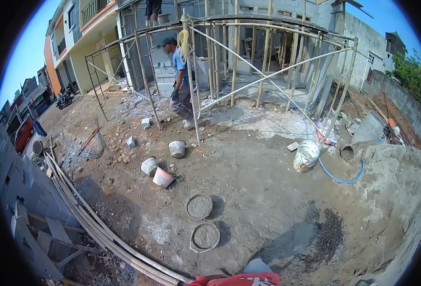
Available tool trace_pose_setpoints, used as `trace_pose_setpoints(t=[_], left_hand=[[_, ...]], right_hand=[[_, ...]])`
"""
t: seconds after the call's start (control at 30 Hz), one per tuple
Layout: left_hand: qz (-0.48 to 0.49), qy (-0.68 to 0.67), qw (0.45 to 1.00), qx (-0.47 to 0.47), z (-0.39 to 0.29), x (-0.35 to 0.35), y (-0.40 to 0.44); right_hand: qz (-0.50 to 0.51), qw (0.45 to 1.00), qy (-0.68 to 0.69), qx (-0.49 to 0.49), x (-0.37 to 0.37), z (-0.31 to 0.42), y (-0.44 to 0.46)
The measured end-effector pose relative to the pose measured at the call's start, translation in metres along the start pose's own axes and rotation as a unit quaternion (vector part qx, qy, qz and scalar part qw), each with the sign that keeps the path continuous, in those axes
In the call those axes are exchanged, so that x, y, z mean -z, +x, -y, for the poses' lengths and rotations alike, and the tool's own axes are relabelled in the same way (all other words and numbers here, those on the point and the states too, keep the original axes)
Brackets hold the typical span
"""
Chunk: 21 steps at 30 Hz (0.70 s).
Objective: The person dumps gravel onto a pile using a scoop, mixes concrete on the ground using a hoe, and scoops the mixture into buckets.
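Neither of my hands shows in the head view. At the bottom edge are a red garment [248, 280] and a rounded grey shape [256, 265], which I cannot make out for certain. Closest in front of me stands a bucket [192, 240] filled with grey wet mix, its handle hanging at the rim. Just beyond it is a second filled bucket [187, 208]. Farther off, a tipped bucket [163, 178] with a reddish stain lies against another bucket [148, 165], and a third bucket [176, 149] is close behind.
A co-worker [180, 64] in a blue shirt walks beneath the scaffold [191, 90]. Another person's legs [153, 9] show above. Long poles [93, 219] lie at left. A white bucket [308, 153], blue hose [346, 182] and sand mound [394, 190] are at right.
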<state>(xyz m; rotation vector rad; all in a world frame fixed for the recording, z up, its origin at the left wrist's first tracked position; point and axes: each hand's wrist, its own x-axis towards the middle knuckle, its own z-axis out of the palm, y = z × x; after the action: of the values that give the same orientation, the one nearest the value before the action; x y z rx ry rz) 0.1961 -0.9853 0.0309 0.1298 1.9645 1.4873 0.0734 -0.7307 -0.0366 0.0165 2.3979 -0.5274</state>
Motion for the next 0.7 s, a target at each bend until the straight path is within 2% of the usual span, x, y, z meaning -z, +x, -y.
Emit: trace_pose_setpoints(t=[0.13,0.3,0.5,0.7], left_hand=[[-0.043,-0.085,0.994,0.059,0.015,0.017,0.005],[-0.188,-0.202,0.952,0.133,0.061,0.051,0.01],[-0.313,-0.368,0.848,0.217,0.159,0.033,-0.005],[-0.363,-0.514,0.735,0.252,0.224,-0.03,-0.04]], right_hand=[[0.003,1.0,0.004,-0.003,0.01,0.016,0.011],[0.006,1.0,0.002,0.0,0.026,0.024,0.021],[0.013,1.0,-0.006,-0.003,0.04,0.025,0.032],[0.022,0.999,-0.022,-0.007,0.045,0.022,0.038]])
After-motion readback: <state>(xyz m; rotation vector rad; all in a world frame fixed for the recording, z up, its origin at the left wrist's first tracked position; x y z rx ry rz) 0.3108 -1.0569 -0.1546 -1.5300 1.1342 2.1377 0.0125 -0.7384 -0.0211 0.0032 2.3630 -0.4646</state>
